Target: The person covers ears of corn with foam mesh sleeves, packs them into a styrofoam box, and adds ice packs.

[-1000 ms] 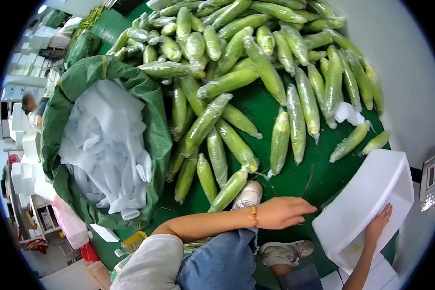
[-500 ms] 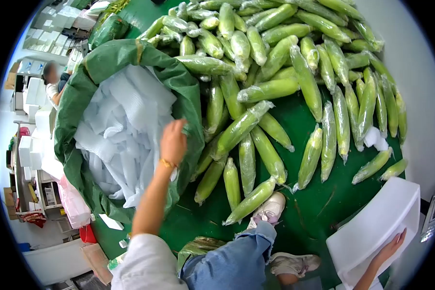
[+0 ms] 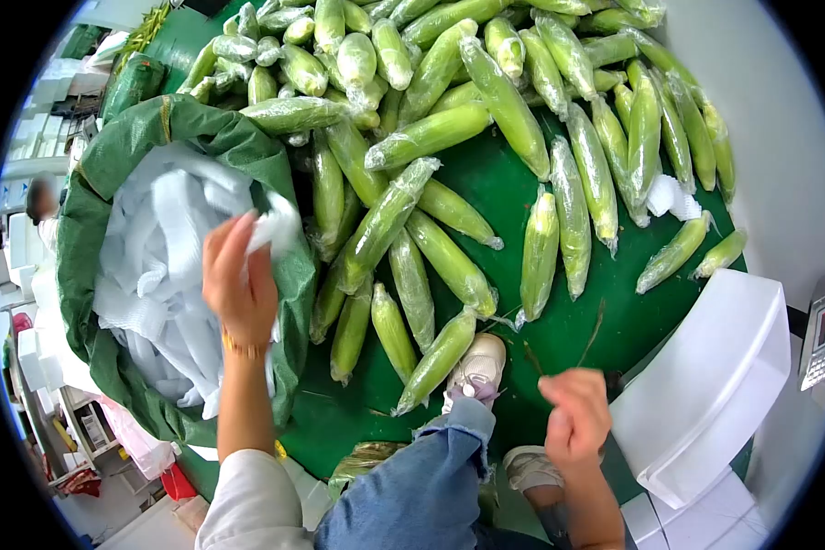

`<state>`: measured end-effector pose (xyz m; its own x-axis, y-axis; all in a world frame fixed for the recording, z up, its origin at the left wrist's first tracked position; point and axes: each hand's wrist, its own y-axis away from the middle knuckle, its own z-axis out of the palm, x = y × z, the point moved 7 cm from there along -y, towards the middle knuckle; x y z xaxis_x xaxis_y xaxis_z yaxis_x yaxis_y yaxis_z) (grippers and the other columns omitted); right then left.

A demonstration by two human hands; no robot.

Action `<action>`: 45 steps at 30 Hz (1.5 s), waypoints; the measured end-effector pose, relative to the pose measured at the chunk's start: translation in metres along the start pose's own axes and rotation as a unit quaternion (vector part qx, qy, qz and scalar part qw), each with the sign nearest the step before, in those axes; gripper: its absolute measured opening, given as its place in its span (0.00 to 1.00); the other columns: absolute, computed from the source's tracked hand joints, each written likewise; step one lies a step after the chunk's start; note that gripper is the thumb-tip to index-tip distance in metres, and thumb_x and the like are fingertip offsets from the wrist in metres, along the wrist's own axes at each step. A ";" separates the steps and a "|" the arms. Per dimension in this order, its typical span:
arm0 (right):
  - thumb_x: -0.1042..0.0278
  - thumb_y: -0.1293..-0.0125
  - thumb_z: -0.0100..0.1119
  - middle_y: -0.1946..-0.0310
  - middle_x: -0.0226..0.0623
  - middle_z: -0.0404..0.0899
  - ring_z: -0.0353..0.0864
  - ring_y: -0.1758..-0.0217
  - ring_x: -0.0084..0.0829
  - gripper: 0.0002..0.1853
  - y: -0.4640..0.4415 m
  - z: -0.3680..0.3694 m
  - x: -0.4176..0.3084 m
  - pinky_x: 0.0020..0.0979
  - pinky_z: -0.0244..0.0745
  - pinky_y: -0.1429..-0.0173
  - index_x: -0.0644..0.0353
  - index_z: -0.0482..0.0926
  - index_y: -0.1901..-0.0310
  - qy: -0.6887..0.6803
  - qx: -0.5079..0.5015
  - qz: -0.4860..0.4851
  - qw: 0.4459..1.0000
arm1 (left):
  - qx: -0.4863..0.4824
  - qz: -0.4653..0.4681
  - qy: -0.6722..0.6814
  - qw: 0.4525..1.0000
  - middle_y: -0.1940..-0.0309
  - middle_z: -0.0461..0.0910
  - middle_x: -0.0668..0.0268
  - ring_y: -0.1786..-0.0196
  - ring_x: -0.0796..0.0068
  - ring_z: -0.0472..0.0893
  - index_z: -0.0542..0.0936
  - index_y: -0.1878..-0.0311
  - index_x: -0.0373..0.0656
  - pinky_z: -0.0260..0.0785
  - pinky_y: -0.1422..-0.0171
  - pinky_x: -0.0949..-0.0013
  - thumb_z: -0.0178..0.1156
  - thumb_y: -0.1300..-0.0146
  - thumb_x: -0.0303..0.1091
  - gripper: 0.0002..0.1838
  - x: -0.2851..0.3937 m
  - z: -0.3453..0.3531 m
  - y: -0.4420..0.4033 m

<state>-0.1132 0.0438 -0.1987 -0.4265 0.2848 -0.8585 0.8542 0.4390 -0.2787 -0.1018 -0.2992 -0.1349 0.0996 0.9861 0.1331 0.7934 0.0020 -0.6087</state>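
While the left hand (image 3: 238, 284) is raised over the near side of a green sack (image 3: 78, 266), its thumb and fingers are drawn together on a white foam piece (image 3: 280, 225), which juts out to the right, blurred, above the sack's rim. Below that hand, the sack is filled with a loose pile of white foam strips (image 3: 160, 261), its edge rolled outward all round. The right hand (image 3: 577, 417) is well apart from it, low and just left of a white box (image 3: 705, 390); its fingers are bent with the thumb set off from them — blur makes it impossible to tell whether they grip anything. Tilted and resting near the wall (image 3: 760, 183), the box does not appear to be touched by either hand. Between sack and wall, film-wrapped corn cobs (image 3: 538, 247) lie on a green floor (image 3: 568, 332), heaped at the far side and more scattered toward the person's shoe (image 3: 476, 367). One cob lies just beside that shoe, slanting — its upper end close to the toe. A crumpled white scrap (image 3: 673, 198) sits by the cobs at the right.
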 end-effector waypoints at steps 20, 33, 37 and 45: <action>0.67 0.36 0.59 0.42 0.33 0.67 0.69 0.41 0.25 0.31 0.089 0.141 0.103 0.29 0.67 0.39 0.55 0.58 0.33 -0.616 -0.094 0.507 0.595 | -0.363 -0.246 0.356 0.825 0.77 0.75 0.58 0.74 0.66 0.78 0.72 0.65 0.39 0.69 0.69 0.67 0.61 0.38 0.29 0.07 0.155 0.151 0.132; 0.70 0.39 0.60 0.54 0.41 0.79 0.80 0.54 0.35 0.19 0.076 0.053 0.196 0.34 0.74 0.49 0.64 0.71 0.47 -0.052 -0.037 0.402 0.913 | -0.362 -0.260 0.416 0.792 0.62 0.73 0.55 0.59 0.61 0.76 0.69 0.62 0.39 0.68 0.57 0.68 0.58 0.46 0.24 0.09 0.156 0.240 0.096; 0.75 0.38 0.52 0.39 0.48 0.71 0.73 0.39 0.32 0.33 0.050 0.088 0.217 0.30 0.66 0.38 0.61 0.58 0.30 -0.122 0.028 0.351 0.928 | -0.454 -0.354 0.437 0.691 0.43 0.71 0.45 0.44 0.46 0.73 0.51 0.25 0.51 0.66 0.40 0.60 0.54 0.44 0.24 0.42 0.165 0.287 0.109; 0.76 0.35 0.45 0.63 0.39 0.80 0.78 0.57 0.26 0.11 0.044 0.055 0.105 0.27 0.71 0.50 0.66 0.73 0.53 -0.196 0.105 0.390 0.894 | -0.422 -0.382 0.617 0.543 0.45 0.76 0.52 0.43 0.65 0.77 0.66 0.33 0.39 0.64 0.36 0.69 0.45 0.39 0.27 0.28 0.169 0.185 0.143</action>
<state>-0.1042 0.0458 -0.3243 0.4246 0.0968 -0.9002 0.9006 0.0565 0.4309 -0.0825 -0.1016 -0.3441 -0.5394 -0.1116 0.8346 0.8269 -0.2576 0.5000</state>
